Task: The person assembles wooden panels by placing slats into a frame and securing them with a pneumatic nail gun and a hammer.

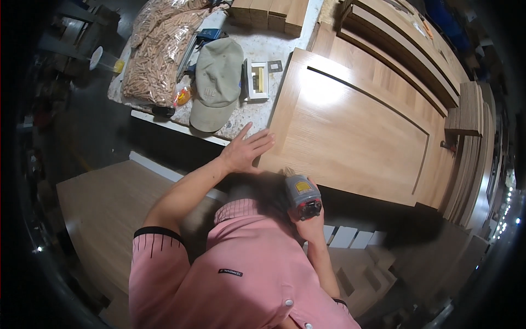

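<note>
A large light wooden door panel (350, 126) with a routed groove lies flat across the workbench. My left hand (247, 148) rests flat with spread fingers on its near left corner. My right hand (309, 219) grips a small grey power tool (302, 196) with a yellow label and a red and black end, held at the panel's near edge. Whatever the tool touches on the panel is hidden beneath it. My pink sleeves fill the lower middle of the view.
On the speckled bench top (257, 52) lie a beige cap (217, 82), clear bags of wooden dowels (159, 55), a small white frame (256, 81) and wood blocks (271, 13). More door frames (405, 44) are stacked at right. A wooden board (104, 214) lies at lower left.
</note>
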Demonstrator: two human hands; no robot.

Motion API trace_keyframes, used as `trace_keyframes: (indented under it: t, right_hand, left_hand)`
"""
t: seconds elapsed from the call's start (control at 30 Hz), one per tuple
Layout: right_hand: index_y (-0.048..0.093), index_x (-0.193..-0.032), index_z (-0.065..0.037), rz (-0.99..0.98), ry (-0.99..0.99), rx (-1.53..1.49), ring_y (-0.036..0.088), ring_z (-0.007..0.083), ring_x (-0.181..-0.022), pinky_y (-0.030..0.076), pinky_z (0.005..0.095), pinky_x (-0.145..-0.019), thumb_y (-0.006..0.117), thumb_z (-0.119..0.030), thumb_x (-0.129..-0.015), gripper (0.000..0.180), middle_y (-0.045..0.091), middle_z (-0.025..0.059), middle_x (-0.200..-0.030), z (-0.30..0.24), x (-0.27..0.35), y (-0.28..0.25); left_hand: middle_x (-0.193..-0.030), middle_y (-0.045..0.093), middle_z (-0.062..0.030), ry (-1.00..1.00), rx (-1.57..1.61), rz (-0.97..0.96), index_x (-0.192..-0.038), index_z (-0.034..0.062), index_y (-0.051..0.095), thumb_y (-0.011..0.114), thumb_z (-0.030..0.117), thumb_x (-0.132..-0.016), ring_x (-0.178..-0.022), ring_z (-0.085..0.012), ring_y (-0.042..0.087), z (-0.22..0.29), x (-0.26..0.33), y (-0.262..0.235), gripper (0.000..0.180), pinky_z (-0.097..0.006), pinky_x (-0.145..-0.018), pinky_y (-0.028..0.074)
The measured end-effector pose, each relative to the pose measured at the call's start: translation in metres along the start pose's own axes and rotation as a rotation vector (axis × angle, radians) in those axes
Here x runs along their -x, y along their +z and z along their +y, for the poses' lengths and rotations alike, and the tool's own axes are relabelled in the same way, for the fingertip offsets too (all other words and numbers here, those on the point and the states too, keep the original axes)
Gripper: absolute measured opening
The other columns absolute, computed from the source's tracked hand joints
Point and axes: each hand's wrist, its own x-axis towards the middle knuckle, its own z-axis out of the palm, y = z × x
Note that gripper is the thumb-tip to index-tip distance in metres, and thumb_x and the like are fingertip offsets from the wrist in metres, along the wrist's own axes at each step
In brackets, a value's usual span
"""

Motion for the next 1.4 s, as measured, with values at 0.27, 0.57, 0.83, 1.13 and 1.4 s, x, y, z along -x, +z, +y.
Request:
trace_keyframes:
  t: [0.27, 0.57, 0.83, 1.13, 1.4]
  right_hand:
    - [0.032, -0.156, 0.002, 0.020, 0.164, -0.081, 0.058, 0.0210, -0.125, 0.046, 0.0355, -0.107, 0.072, 0.002, -0.078, 0.088, 0.059, 0.0141, -0.138, 0.004, -0.016, 0.033]
    - [0.038, -0.155, -0.003, 0.104, 0.116, -0.054, 0.062, 0.0260, -0.125, 0.050, 0.0373, -0.104, 0.074, -0.003, -0.078, 0.085, 0.063, 0.0183, -0.137, 0.012, -0.019, 0.048]
    - [0.038, -0.155, -0.003, 0.101, 0.123, -0.038, 0.061, 0.0271, -0.128, 0.049, 0.0384, -0.106, 0.077, -0.005, -0.078, 0.087, 0.062, 0.0182, -0.139, 0.000, -0.019, 0.050]
    - [0.045, -0.148, 0.001, 0.288, 0.119, -0.306, 0.057, 0.0218, -0.125, 0.047, 0.0361, -0.106, 0.078, -0.003, -0.077, 0.079, 0.061, 0.0144, -0.136, -0.001, -0.003, 0.032]
    - [0.043, -0.149, 0.001, 0.409, 0.252, -0.182, 0.061, 0.0200, -0.113, 0.049, 0.0333, -0.099, 0.070, 0.000, -0.081, 0.073, 0.064, 0.0119, -0.126, 0.048, 0.031, -0.040]
  left_hand:
    - [-0.157, 0.048, 0.0006, -0.031, 0.063, 0.020, -0.147, 0.0174, 0.054, 0.089, 0.051, -0.061, -0.148, -0.0225, 0.040, -0.004, 0.003, 0.004, 0.099, -0.064, -0.125, 0.016]
    - [-0.156, 0.049, 0.0007, -0.030, 0.105, 0.044, -0.146, 0.0170, 0.055, 0.089, 0.051, -0.062, -0.147, -0.0231, 0.042, -0.007, 0.001, 0.006, 0.097, -0.065, -0.124, 0.016]
    - [-0.153, 0.053, 0.0030, -0.053, 0.108, 0.037, -0.142, 0.0180, 0.059, 0.083, 0.045, -0.072, -0.144, -0.0198, 0.047, -0.004, -0.001, 0.001, 0.079, -0.064, -0.124, 0.017]
    - [-0.158, 0.046, -0.0029, -0.074, 0.021, -0.066, -0.148, 0.0142, 0.052, 0.087, 0.049, -0.067, -0.150, -0.0261, 0.037, 0.007, -0.003, -0.010, 0.095, -0.069, -0.123, 0.013]
    - [-0.155, 0.046, -0.0170, 0.024, 0.006, -0.129, -0.141, 0.0067, 0.056, 0.076, 0.053, -0.082, -0.152, -0.0351, 0.031, 0.079, -0.055, 0.026, 0.078, -0.063, -0.125, 0.013]
